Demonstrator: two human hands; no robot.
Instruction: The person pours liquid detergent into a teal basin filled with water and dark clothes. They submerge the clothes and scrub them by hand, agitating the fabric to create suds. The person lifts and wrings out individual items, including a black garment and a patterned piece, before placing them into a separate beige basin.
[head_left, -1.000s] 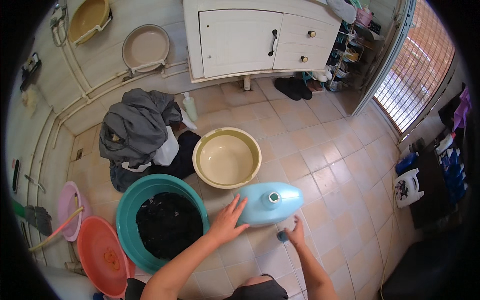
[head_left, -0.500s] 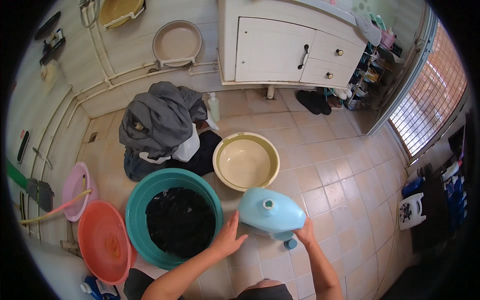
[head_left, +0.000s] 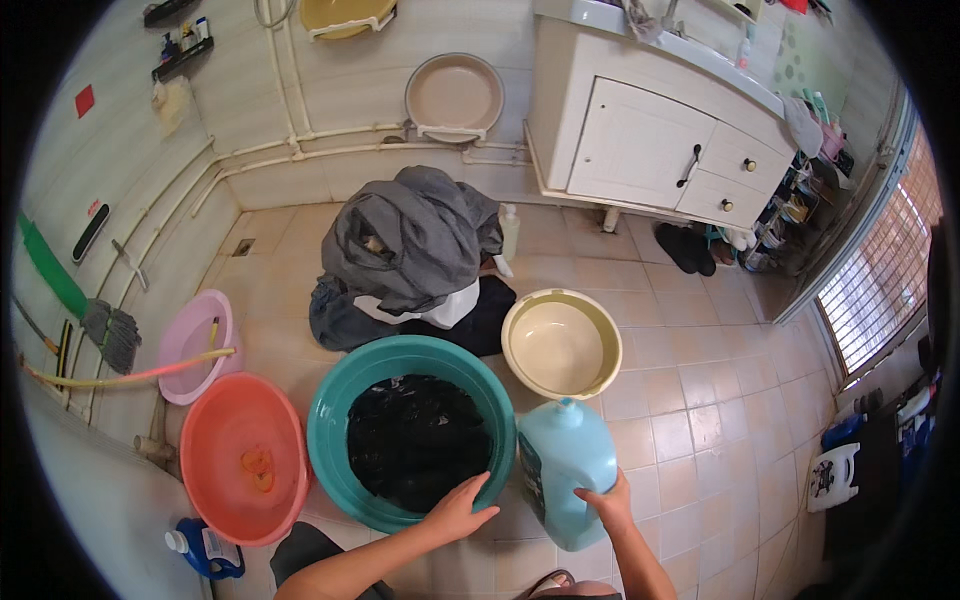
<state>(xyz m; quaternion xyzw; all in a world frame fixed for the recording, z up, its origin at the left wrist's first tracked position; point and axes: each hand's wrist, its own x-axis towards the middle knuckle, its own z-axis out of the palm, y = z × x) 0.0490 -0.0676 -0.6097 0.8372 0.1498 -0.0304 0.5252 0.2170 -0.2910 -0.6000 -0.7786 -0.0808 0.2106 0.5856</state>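
My right hand (head_left: 610, 505) grips a large light-blue plastic jug (head_left: 578, 460) by its handle side, with the jug's neck pointing away from me. A dark label shows on the jug's left face. Beside it my left hand (head_left: 460, 510) is held over the near right rim of a teal basin (head_left: 330, 400), fingers stretched out and holding nothing. I cannot tell whether it touches the rim. Dark wet cloth (head_left: 418, 440) lies in that basin. Just beyond the jug sits a cream basin (head_left: 560, 345) with liquid that looks clear.
A grey heap of clothes (head_left: 410, 240) lies behind the teal basin. To the left are an orange basin (head_left: 205, 450), a pink tub (head_left: 172, 340) with a hose (head_left: 130, 380), and a dark-blue bottle (head_left: 215, 550). A white cabinet (head_left: 640, 140) stands at the back.
The jug has tipped from showing its open mouth upward to its neck pointing away. My left hand has moved from beside the jug to the teal basin's rim. The view has swung left.
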